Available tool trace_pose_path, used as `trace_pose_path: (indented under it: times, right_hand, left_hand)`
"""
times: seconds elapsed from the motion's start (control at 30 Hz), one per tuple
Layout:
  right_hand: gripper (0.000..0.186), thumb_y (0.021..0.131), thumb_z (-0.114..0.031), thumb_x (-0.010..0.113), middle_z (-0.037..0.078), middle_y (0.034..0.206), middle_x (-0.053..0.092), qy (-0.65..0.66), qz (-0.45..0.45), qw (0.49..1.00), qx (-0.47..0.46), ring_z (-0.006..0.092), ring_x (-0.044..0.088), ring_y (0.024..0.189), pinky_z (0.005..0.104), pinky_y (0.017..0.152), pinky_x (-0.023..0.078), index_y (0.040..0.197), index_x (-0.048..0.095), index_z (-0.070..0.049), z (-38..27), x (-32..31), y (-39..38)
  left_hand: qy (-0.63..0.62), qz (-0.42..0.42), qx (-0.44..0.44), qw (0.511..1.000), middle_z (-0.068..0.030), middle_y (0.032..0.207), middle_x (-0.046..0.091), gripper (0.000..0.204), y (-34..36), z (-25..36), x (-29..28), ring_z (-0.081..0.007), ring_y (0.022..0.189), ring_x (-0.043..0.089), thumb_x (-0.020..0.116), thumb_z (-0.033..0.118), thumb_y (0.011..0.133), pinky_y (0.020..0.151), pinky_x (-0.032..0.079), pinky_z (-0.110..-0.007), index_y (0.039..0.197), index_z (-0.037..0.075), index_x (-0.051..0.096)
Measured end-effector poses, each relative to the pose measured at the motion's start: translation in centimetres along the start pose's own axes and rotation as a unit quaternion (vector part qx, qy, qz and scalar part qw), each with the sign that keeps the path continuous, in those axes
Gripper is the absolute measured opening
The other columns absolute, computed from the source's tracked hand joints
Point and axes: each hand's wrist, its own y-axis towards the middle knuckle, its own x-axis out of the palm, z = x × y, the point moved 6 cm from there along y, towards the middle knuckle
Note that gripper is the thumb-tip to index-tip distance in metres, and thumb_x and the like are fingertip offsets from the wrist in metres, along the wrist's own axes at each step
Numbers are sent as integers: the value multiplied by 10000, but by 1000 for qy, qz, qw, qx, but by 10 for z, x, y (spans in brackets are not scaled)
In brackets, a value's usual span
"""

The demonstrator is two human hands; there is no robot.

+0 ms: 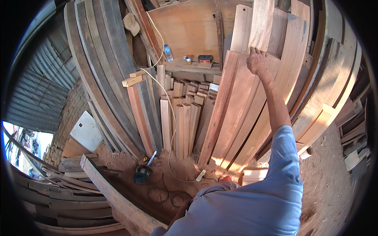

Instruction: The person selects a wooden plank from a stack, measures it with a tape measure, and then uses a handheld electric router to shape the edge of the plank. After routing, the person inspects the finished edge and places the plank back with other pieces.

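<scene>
My right hand [258, 61], at the end of an outstretched arm, has its fingers curled over the upper edge of a reddish-brown plank [243, 94] in a leaning stack at the right. A paler board [260, 21] rises behind those fingers. Low in the view, my left hand [181, 210] is mostly hidden by my blue shirt and arm, so its fingers and anything in them cannot be made out. A long weathered plank [114, 194] lies diagonally beside it on the left.
Short timbers [187, 129] stand upright at the centre, below a shelf [181, 67] with a bottle [168, 52]. Long boards [98, 78] lean at the left. A power tool [141, 173] and cords lie on the dusty floor [323, 177]. A pale panel [84, 131] leans farther left.
</scene>
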Motion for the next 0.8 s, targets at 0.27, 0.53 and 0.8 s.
trace_pose_path:
  times: [0.27,0.53,0.8]
  right_hand:
    - [661,873,-366,674,168,1372,591,-88,-3,996,-17,366,510,1320,532,1150,311,1407,510,-12,-14,35,-7]
    - [769,867,-492,710,163,1377,583,-78,-17,997,-9,360,494,1313,544,1144,311,1432,499,-15,-9,31,-8]
    - [715,865,-449,720,181,1329,593,-10,63,995,-74,363,521,1233,550,1093,359,1395,549,0,-59,-10,-51]
  left_hand:
    - [-2,1,31,1000,-162,933,726,321,25,50,14,-339,839,706,639,333,873,729,552,-433,1007,47,696]
    - [38,-9,87,995,-158,907,723,304,67,79,38,-333,802,703,643,326,866,703,548,-428,985,50,690]
    - [-87,-54,117,988,-118,971,666,214,127,106,23,-302,917,653,612,262,908,782,534,-402,1059,117,655]
